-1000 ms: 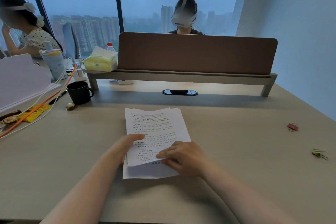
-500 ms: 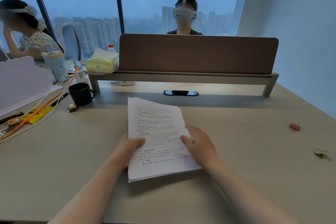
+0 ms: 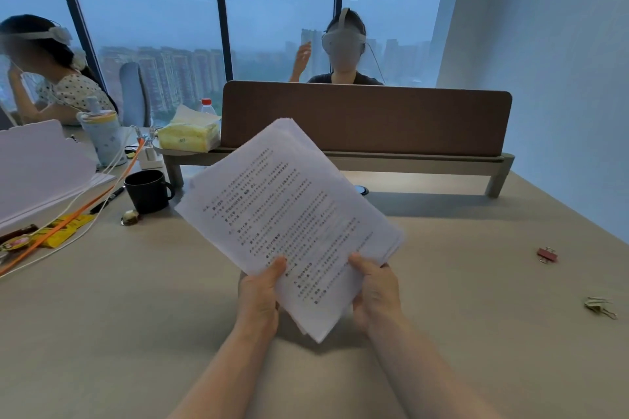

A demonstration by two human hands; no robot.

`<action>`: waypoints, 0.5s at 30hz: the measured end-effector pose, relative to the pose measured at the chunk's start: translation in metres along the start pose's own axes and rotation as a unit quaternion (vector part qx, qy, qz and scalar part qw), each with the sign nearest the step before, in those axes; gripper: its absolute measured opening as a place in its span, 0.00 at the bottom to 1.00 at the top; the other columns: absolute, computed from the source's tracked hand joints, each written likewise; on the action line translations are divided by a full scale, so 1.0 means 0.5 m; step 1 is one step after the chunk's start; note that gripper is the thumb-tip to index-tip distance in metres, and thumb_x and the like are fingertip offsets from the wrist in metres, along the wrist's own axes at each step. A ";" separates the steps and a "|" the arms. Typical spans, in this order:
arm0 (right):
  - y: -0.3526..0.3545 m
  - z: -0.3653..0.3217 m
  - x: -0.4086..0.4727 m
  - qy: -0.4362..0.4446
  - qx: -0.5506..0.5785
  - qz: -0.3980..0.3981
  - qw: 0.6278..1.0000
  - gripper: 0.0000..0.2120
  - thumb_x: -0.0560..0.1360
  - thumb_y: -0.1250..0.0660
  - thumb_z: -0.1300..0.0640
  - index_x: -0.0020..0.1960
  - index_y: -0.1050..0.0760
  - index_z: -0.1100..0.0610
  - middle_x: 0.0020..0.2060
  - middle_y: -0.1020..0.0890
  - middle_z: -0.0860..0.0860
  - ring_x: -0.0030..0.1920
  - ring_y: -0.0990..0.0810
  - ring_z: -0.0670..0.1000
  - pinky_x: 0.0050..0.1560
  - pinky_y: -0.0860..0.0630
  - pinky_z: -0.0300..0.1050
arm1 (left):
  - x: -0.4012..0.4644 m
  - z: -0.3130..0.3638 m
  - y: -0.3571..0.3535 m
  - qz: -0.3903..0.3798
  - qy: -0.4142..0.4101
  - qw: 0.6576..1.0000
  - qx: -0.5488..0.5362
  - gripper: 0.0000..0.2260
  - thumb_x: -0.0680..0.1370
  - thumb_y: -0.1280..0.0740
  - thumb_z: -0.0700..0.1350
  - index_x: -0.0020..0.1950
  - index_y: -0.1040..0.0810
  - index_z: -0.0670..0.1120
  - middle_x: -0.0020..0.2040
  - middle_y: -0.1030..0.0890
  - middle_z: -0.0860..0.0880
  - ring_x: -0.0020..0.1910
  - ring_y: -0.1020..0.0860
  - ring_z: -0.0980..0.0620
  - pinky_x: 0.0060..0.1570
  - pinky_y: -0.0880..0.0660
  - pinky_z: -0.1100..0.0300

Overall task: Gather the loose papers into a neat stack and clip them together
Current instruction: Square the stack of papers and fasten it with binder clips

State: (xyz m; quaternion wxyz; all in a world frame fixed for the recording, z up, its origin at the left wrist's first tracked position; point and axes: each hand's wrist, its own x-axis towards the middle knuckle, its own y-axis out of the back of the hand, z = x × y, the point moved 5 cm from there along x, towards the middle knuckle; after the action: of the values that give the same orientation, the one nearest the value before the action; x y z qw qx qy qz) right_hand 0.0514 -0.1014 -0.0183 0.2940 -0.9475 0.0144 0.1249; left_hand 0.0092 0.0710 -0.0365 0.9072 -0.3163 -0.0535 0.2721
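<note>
A stack of printed white papers (image 3: 289, 214) is lifted off the desk and turned diagonally, one corner pointing down toward me. My left hand (image 3: 260, 296) grips its lower left edge with the thumb on the top sheet. My right hand (image 3: 376, 294) grips the lower right edge the same way. The sheets' edges are slightly uneven. A red binder clip (image 3: 547, 254) lies on the desk at the far right. An olive-gold binder clip (image 3: 599, 306) lies nearer me, close to the right edge.
A black mug (image 3: 148, 190) stands left of the papers, with a small wrapped item (image 3: 130, 217) beside it. Cables, a yellow packet (image 3: 64, 230) and a paper pile (image 3: 37, 167) fill the left. A brown divider (image 3: 367, 119) on a shelf crosses the back; two people sit beyond.
The papers lay flat on the desk under my hands; both hands have since lifted the stack into the air and rotated it diagonally. The view has tilted up slightly.
</note>
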 end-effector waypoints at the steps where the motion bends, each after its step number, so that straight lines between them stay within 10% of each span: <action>1: 0.003 -0.016 0.001 0.034 -0.019 0.017 0.999 0.09 0.75 0.33 0.69 0.49 0.21 0.57 0.46 0.14 0.56 0.45 0.17 0.58 0.43 0.20 0.53 | -0.002 0.003 0.000 -0.005 0.001 1.000 0.013 0.15 0.74 0.32 0.29 0.56 0.21 0.45 0.52 0.14 0.47 0.50 0.16 0.46 0.46 0.18 0.51; 9: 0.009 -0.129 -0.013 0.218 -0.152 -0.024 0.964 0.14 0.76 0.38 0.70 0.41 0.23 0.53 0.34 0.17 0.46 0.33 0.19 0.47 0.32 0.22 0.47 | 0.068 0.152 0.077 0.014 -0.059 0.998 -0.005 0.16 0.74 0.31 0.33 0.59 0.26 0.45 0.53 0.19 0.45 0.49 0.18 0.46 0.44 0.17 0.54; 15: 0.007 -0.160 -0.004 0.267 -0.198 -0.042 0.942 0.13 0.76 0.37 0.69 0.41 0.22 0.54 0.33 0.18 0.44 0.32 0.21 0.49 0.30 0.24 0.43 | 0.098 0.213 0.086 -0.052 -0.063 0.978 0.193 0.19 0.73 0.28 0.36 0.62 0.25 0.46 0.52 0.16 0.43 0.51 0.18 0.44 0.52 0.22 0.49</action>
State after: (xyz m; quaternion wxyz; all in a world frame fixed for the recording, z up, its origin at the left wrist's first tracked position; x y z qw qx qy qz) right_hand 0.0672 -0.1496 0.0441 0.0910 -0.9849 0.0271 -0.1446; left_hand 0.0019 0.1830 0.0184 0.9589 -0.1140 -0.0736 0.2491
